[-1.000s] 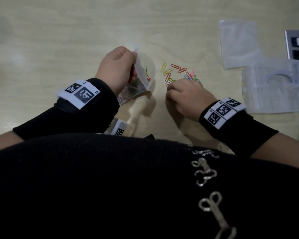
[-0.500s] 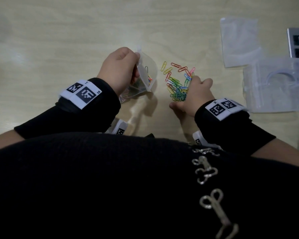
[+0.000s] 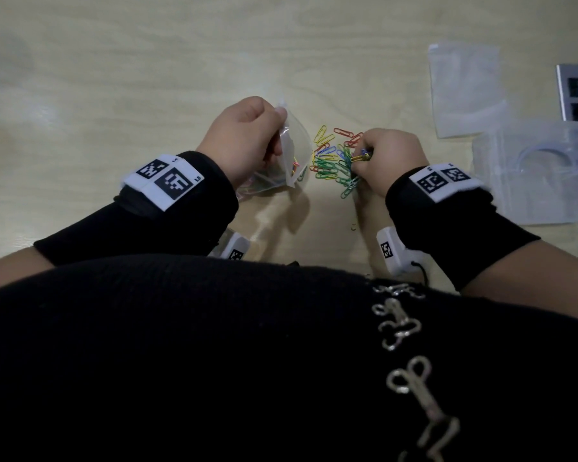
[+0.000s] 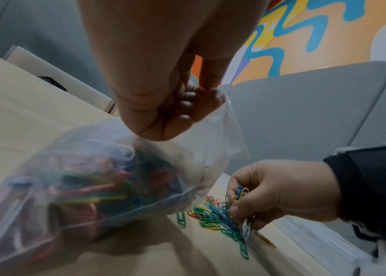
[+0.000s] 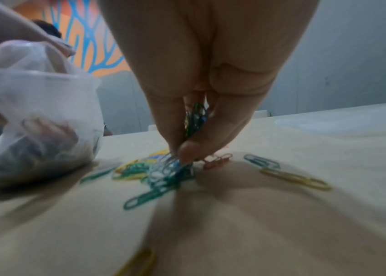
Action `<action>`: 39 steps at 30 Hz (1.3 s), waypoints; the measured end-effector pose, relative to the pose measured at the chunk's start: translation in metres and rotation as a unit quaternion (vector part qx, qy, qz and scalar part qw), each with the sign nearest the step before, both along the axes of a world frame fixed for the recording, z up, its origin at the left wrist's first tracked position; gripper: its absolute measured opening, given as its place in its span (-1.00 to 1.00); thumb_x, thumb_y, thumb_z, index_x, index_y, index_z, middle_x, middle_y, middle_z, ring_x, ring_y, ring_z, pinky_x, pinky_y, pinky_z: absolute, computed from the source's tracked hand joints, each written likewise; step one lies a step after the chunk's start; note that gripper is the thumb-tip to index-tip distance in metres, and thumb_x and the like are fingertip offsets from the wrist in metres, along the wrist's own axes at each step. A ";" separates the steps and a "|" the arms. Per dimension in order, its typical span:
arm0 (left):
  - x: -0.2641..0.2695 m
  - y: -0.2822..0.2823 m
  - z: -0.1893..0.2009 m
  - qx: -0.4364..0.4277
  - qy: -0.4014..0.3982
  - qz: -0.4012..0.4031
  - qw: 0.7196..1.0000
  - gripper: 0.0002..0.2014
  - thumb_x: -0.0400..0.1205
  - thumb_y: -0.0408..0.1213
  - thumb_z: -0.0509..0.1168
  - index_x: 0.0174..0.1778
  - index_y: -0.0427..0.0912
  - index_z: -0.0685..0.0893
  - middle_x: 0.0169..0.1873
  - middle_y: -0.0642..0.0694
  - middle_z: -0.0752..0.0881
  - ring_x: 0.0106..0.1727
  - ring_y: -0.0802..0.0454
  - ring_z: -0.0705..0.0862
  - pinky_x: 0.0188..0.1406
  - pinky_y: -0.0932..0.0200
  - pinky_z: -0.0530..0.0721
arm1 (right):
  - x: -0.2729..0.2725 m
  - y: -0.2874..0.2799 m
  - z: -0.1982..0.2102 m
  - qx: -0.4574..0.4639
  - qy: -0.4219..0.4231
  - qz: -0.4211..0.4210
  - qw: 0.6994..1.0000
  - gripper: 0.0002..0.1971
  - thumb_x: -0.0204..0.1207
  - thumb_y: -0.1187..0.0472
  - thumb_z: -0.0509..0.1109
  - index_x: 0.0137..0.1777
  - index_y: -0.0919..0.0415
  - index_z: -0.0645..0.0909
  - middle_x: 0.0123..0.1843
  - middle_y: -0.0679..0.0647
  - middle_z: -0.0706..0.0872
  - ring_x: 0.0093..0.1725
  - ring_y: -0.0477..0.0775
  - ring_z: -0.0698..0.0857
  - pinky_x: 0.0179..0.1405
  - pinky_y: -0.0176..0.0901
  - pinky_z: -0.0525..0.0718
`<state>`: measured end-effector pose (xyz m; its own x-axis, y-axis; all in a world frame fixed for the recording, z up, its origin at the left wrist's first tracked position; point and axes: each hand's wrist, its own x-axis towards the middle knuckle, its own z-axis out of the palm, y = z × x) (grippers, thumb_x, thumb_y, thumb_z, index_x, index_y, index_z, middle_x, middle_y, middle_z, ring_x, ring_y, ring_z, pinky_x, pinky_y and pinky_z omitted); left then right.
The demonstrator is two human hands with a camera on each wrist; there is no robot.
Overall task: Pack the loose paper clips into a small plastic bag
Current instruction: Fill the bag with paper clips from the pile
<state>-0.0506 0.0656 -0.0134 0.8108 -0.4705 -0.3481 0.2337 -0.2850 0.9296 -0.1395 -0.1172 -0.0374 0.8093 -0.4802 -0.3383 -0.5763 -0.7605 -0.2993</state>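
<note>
Paper clips (image 3: 331, 158) (bent coloured wire) beside crinkly clear plastic bag (image 3: 294, 145).

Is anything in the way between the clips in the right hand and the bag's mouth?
Nothing visible. The right hand pinches a bunch of clips; the left hand holds the bag open beside it, only bare table between.
</note>
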 end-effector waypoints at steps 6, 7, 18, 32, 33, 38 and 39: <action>0.001 0.000 0.000 0.010 -0.004 -0.009 1.000 -0.73 0.66 -0.25 0.21 -0.39 -0.10 0.49 -0.69 0.12 0.56 -0.57 0.11 0.45 -0.42 0.18 0.43 | 0.012 -0.003 0.024 0.181 -0.039 -0.097 0.978 -0.84 0.32 0.33 0.54 -0.37 0.12 0.64 -0.41 -0.02 0.65 -0.22 0.22 0.80 0.04 0.15 0.78; 0.001 0.001 0.000 0.010 -0.003 -0.010 1.000 -0.73 0.66 -0.25 0.21 -0.39 -0.09 0.49 -0.69 0.12 0.56 -0.57 0.12 0.45 -0.42 0.18 0.43 | 0.014 -0.001 0.031 0.238 -0.058 -0.117 0.962 -0.78 0.34 0.36 0.55 -0.40 0.11 0.61 -0.43 -0.01 0.61 -0.27 0.22 0.79 -0.01 0.14 0.80; 0.000 0.001 -0.003 -0.022 0.051 -0.018 0.998 -0.70 0.67 -0.32 0.17 -0.43 -0.14 0.45 -0.69 0.05 0.53 -0.59 0.03 0.42 -0.51 0.21 0.39 | 0.028 0.048 0.055 0.444 -0.013 -0.116 0.889 -0.78 0.45 0.42 0.47 -0.35 0.21 0.55 -0.31 0.11 0.63 -0.31 0.01 0.73 -0.08 -0.16 0.81; 0.002 0.004 -0.006 -0.012 0.053 0.008 0.998 -0.69 0.67 -0.32 0.16 -0.43 -0.13 0.44 -0.71 0.06 0.53 -0.63 0.06 0.42 -0.54 0.22 0.38 | 0.019 0.037 0.066 0.388 -0.094 -0.104 0.911 -0.81 0.57 0.39 0.32 0.10 0.21 0.66 0.02 0.21 0.73 -0.16 -0.05 0.79 -0.28 -0.20 0.80; 0.002 0.003 -0.006 -0.012 0.055 0.008 0.998 -0.69 0.67 -0.33 0.15 -0.43 -0.13 0.44 -0.71 0.06 0.53 -0.63 0.07 0.41 -0.54 0.23 0.38 | 0.018 0.034 0.063 0.391 -0.094 -0.118 0.908 -0.82 0.56 0.41 0.32 0.09 0.24 0.66 -0.02 0.23 0.72 -0.17 -0.03 0.78 -0.24 -0.19 0.81; 0.002 0.002 -0.005 -0.012 0.054 0.007 0.998 -0.68 0.68 -0.32 0.14 -0.43 -0.14 0.42 -0.71 0.06 0.52 -0.63 0.05 0.40 -0.52 0.21 0.37 | 0.011 0.023 0.048 0.328 -0.063 -0.118 0.935 -0.89 0.52 0.38 0.35 -0.08 0.17 0.64 -0.22 0.13 0.71 -0.11 0.13 0.79 -0.13 -0.02 0.81; 0.002 0.002 -0.005 -0.012 0.054 0.008 0.998 -0.69 0.68 -0.32 0.14 -0.43 -0.13 0.42 -0.71 0.06 0.52 -0.64 0.06 0.40 -0.52 0.20 0.37 | 0.010 0.022 0.046 0.293 -0.043 -0.104 0.949 -0.90 0.50 0.36 0.36 -0.13 0.15 0.65 -0.25 0.11 0.71 -0.11 0.17 0.79 -0.08 0.06 0.81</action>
